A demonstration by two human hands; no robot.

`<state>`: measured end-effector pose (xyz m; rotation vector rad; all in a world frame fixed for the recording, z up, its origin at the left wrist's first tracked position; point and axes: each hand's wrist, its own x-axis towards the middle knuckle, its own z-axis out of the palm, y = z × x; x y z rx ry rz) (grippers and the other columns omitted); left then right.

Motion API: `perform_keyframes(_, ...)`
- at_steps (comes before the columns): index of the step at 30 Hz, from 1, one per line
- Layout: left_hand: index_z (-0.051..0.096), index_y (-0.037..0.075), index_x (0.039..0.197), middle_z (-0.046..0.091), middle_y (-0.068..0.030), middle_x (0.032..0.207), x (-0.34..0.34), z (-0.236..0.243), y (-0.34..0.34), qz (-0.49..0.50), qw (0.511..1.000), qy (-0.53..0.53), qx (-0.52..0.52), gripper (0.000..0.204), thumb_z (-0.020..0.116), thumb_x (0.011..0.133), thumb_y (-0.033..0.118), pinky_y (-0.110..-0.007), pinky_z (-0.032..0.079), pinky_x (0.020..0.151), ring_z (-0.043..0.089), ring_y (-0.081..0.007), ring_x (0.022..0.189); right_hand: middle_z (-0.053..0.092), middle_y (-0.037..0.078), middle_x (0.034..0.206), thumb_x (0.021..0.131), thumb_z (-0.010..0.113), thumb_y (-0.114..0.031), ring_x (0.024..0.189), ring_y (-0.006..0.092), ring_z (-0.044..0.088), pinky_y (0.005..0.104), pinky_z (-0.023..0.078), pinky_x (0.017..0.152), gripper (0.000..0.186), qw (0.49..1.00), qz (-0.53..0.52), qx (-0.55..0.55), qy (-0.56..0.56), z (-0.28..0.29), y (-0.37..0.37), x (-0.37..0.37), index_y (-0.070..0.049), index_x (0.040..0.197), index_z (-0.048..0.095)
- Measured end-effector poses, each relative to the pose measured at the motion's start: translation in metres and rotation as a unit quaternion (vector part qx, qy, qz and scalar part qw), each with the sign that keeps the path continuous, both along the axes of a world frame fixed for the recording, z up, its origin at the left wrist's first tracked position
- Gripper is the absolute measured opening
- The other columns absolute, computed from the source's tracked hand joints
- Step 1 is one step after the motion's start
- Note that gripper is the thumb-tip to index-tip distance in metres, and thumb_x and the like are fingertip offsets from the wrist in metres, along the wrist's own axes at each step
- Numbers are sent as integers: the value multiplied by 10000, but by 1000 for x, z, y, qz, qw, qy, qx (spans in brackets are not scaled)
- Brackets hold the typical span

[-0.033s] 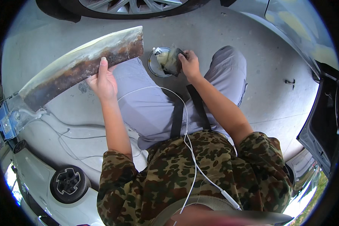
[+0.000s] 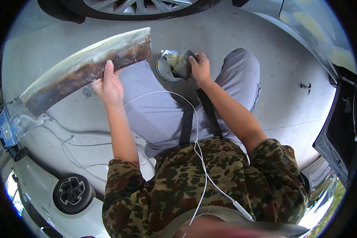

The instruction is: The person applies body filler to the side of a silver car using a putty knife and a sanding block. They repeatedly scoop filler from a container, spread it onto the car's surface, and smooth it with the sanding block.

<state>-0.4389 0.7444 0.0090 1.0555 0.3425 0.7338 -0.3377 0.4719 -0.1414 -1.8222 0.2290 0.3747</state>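
My left hand (image 2: pixel 108 85) grips a long curved spreader blade (image 2: pixel 95 65), thumb on its upper face. Brown stains cover the blade, and pale cream filler lines its far curved edge. Between thumb and fingers, my right hand (image 2: pixel 200 69) pinches a small dark putty scraper (image 2: pixel 187 71) smeared with pale filler. This scraper is over the right part of a round tin lid or shallow tin (image 2: pixel 160 69) on the floor, hiding some of it. Pale filler (image 2: pixel 172 59) and a small white item (image 2: pixel 165 53) show there. Whether the scraper touches the tin I cannot tell.
A car wheel (image 2: pixel 141 7) stands at the far edge. A blue machine (image 2: pixel 6 127) with hoses (image 2: pixel 79 132) lies at the left, near a white car (image 2: pixel 31 178). Car panels (image 2: pixel 313 31) rise at the right; a small dark object (image 2: pixel 305 87) lies on the floor.
The small scraper in my right hand has turned slightly, showing more of its filler-smeared face. My left hand and the curved blade have stayed in place.
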Motion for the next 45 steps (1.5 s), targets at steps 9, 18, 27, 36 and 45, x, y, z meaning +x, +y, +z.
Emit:
perform_keyframes(9,577,-66,1378,657,-183,1323,0,-2,-1,0,1000,10,0,373,639,1010,-65,-506,670,929,705,-249,1138,659,11,959,1052,667,-201,828,117,619,290,492,708,159,989,-12,97,112,20,-5,2,-78,1148,638)
perform_keyframes(18,580,34,1447,662,-134,1406,-17,-2,-11,-184,975,-68,-104,419,603,1029,-2,-533,527,1110,625,-299,1326,596,40,913,1148,473,-323,682,114,528,274,532,648,383,752,17,602,270,109,-45,49,-23,1365,572)
perform_keyframes(27,568,-20,1435,681,-148,1377,13,35,-121,-395,899,-31,-185,508,710,947,-11,-419,496,1129,651,-247,1296,557,45,953,1114,520,-234,692,134,518,213,426,489,444,640,167,707,250,196,10,66,-41,1513,486)
perform_keyframes(36,605,-1,1382,726,-154,1256,17,32,-126,-424,870,-23,-249,385,670,1002,-15,-386,678,865,737,-259,1137,719,-8,995,1021,753,-223,910,57,638,249,533,822,455,879,303,364,-54,221,2,63,-16,1412,648)
perform_keyframes(45,471,48,1523,602,-126,1446,15,18,-94,-342,916,-43,-206,554,681,1011,54,-522,502,1147,584,-306,1369,754,88,1138,1033,719,-181,1023,193,727,345,602,909,358,914,81,348,194,157,-76,49,30,1319,676)
